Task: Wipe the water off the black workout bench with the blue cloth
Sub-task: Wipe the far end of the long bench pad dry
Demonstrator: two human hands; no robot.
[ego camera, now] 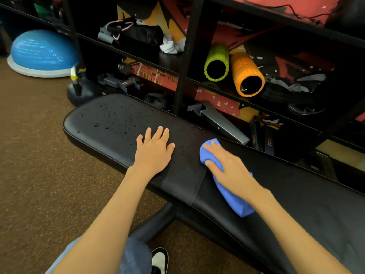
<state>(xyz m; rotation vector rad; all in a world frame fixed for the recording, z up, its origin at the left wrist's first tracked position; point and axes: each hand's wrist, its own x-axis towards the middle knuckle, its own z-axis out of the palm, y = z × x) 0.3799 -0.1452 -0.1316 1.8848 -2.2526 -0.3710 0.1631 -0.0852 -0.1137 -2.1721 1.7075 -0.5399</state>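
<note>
The black workout bench (pixel 110 125) runs from centre left to lower right, with water drops (pixel 107 123) scattered over its left pad. My left hand (pixel 154 149) lies flat on that pad, fingers straight and spread. My right hand (pixel 227 167) presses the blue cloth (pixel 235 200) onto the bench just right of the seam between the pads. Its fingers curl over the cloth's front edge, with the thumb along the cloth's near side. The cloth trails back under my wrist.
A black shelf unit (pixel 183 62) stands right behind the bench, holding a green foam roller (pixel 216 62), an orange foam roller (pixel 246 74), bags and metal parts. A kettlebell (pixel 81 89) and a blue balance dome (pixel 41 52) sit on brown carpet at left. My shoe (pixel 160 260) is below.
</note>
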